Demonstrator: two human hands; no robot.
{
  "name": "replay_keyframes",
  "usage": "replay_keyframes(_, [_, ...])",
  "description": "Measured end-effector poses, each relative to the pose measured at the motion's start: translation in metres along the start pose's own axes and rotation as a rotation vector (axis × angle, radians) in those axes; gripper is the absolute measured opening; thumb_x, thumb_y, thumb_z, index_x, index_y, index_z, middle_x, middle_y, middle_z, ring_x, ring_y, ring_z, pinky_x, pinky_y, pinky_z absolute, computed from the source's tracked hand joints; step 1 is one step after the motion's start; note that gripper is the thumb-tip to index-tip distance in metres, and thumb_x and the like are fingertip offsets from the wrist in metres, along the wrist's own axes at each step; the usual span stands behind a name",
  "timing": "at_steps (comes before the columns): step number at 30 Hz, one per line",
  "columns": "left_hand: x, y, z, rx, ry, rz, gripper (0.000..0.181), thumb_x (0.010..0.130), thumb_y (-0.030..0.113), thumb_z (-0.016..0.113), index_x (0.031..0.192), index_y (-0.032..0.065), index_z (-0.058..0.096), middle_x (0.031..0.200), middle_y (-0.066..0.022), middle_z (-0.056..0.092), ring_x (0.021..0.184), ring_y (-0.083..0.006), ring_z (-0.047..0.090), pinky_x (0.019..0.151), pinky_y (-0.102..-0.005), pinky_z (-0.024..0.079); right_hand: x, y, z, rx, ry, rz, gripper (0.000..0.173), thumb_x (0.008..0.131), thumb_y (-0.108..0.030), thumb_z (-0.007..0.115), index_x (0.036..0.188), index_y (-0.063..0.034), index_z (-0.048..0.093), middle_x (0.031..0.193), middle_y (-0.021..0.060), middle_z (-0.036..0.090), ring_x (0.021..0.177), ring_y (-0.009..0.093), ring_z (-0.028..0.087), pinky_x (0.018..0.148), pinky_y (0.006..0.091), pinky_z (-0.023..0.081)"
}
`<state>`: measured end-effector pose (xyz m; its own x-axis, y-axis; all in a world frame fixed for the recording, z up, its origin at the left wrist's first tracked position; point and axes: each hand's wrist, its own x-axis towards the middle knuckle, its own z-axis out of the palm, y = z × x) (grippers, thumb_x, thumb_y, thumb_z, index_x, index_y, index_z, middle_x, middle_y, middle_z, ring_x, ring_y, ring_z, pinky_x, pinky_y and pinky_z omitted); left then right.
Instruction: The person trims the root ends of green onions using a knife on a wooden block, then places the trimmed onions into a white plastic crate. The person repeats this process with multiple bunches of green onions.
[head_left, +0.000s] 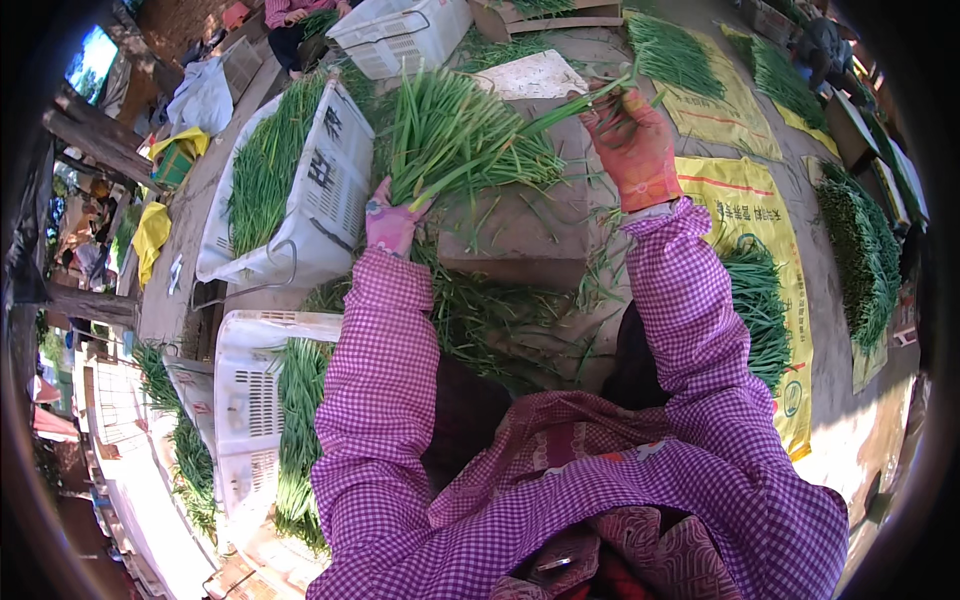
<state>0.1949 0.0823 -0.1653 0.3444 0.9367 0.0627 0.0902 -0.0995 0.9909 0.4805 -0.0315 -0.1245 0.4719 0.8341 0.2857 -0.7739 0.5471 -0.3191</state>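
A large bunch of green garlic chives (457, 139) fans out in front of me, and my left hand (392, 220), in a pink glove, grips it at its lower left side. To the right my right hand (637, 146), in a stained reddish glove, pinches a few long stalks (574, 109) that stretch from the bunch. Below the bunch stands a low brown block (514, 232), strewn with loose bits of leaf. More trimmings (502, 319) lie on the ground between my knees.
White plastic crates (330, 180) of chives stand on my left, one with a wire handle. At right, yellow sacks (780, 300) lie under chive bundles (754, 307). A white speckled board (532, 75) is beyond the block. Other people (289, 37) sit at the far left and far right.
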Motion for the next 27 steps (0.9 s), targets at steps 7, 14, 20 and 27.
replay_keyframes(7, [-0.003, 0.003, -0.019, -0.207, 0.159, -0.185, 0.026, 0.069, 0.008, 0.062, 0.094, 0.0007, 0.058, 0.061, -0.0029, 0.054, 0.043, -0.011, 0.045, 0.036, -0.0227, 0.037, -0.001, -0.039, -0.001, -0.126, 0.012, -0.072, 0.021, 0.085, -0.014, 0.043, 0.097, 0.0026, 0.049, 0.091, 0.0155, 0.058, 0.083, 0.025, 0.057, 0.08, 0.039, 0.046])
replay_keyframes(14, [-0.014, 0.016, -0.016, -0.552, 0.273, -0.229, 0.026, 0.075, 0.019, 0.059, 0.099, 0.0093, 0.057, 0.06, 0.0004, 0.048, 0.043, -0.008, 0.039, 0.036, -0.0214, 0.033, -0.006, -0.027, 0.019, -0.147, 0.21, -0.094, 0.025, 0.087, -0.017, 0.037, 0.096, 0.0009, 0.051, 0.088, 0.0126, 0.058, 0.076, 0.022, 0.058, 0.065, 0.0353, 0.049])
replay_keyframes(20, [-0.006, 0.019, -0.038, -0.985, 0.005, -0.157, 0.023, 0.084, 0.034, 0.048, 0.094, 0.0125, 0.05, 0.06, 0.0034, 0.039, 0.043, -0.0064, 0.034, 0.041, -0.0224, 0.035, 0.003, -0.047, -0.013, -0.126, 0.233, -0.125, 0.022, 0.086, -0.018, 0.041, 0.094, -0.003, 0.054, 0.081, 0.0091, 0.06, 0.067, 0.018, 0.057, 0.048, 0.0277, 0.042])
replay_keyframes(27, [-0.014, 0.015, -0.032, -0.926, -0.144, -0.135, 0.024, 0.074, 0.006, 0.054, 0.098, 0.0028, 0.051, 0.063, 0.0012, 0.047, 0.052, -0.0085, 0.041, 0.049, -0.025, 0.037, -0.011, -0.002, 0.016, -0.363, 0.435, -0.061, 0.02, 0.084, -0.019, 0.045, 0.095, -0.0057, 0.054, 0.091, 0.0062, 0.057, 0.069, 0.016, 0.054, 0.053, 0.0256, 0.042])
